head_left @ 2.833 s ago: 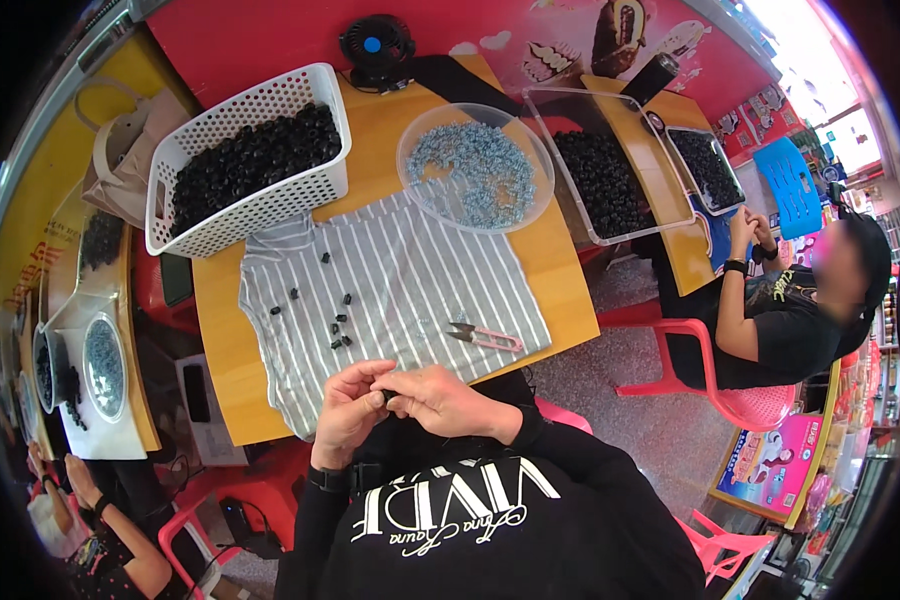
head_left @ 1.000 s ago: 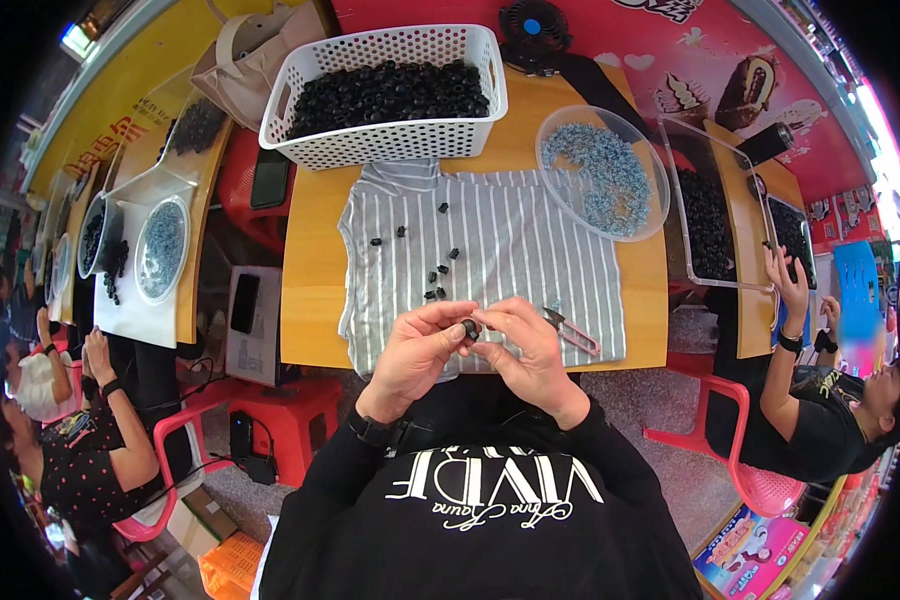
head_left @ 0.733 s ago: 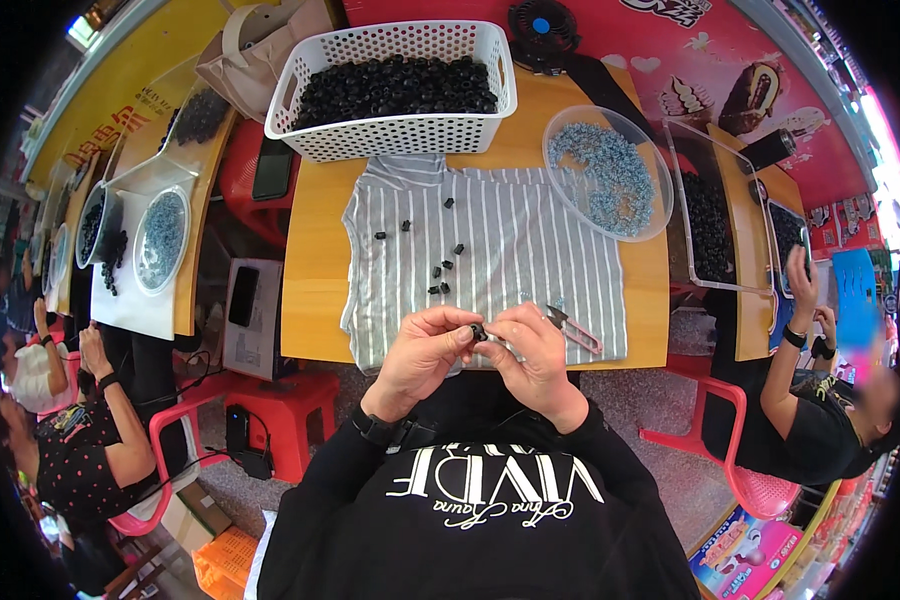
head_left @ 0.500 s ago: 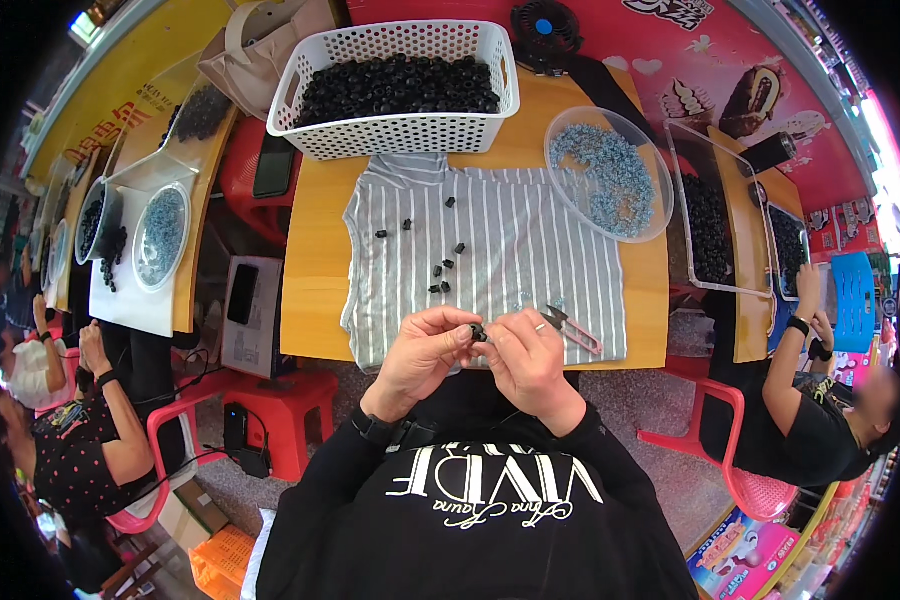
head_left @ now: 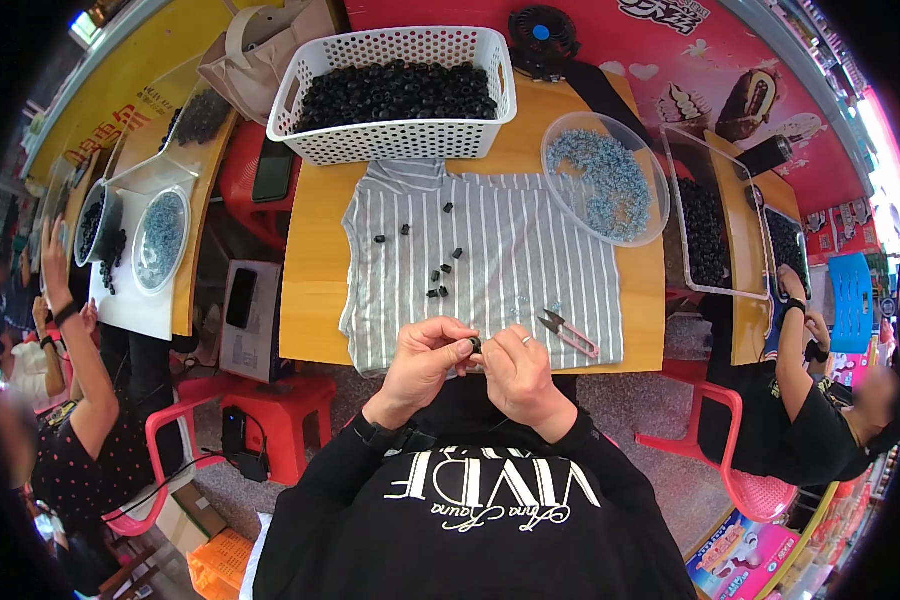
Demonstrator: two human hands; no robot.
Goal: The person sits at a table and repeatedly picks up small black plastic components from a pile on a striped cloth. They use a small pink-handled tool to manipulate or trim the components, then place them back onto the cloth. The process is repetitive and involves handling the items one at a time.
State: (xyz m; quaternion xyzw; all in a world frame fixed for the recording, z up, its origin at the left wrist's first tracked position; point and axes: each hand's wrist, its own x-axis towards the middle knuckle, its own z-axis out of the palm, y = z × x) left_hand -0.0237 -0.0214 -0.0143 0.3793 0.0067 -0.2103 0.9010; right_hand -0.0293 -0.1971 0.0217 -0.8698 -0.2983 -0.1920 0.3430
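Just below centre frame the left hand (head_left: 425, 365) pinches one small black piece (head_left: 474, 344), the right hand (head_left: 522, 378) bunched beside it, gripping what I can't tell; few loose pieces (head_left: 445, 268), perhaps finished, dot the striped cloth (head_left: 530, 240), while the white basket (head_left: 400, 137), top centre, holds heaps seemingly left.

A beige loop-handled handbag (head_left: 266, 66) stands well left of a round black fan (head_left: 542, 33) with a blue centre.
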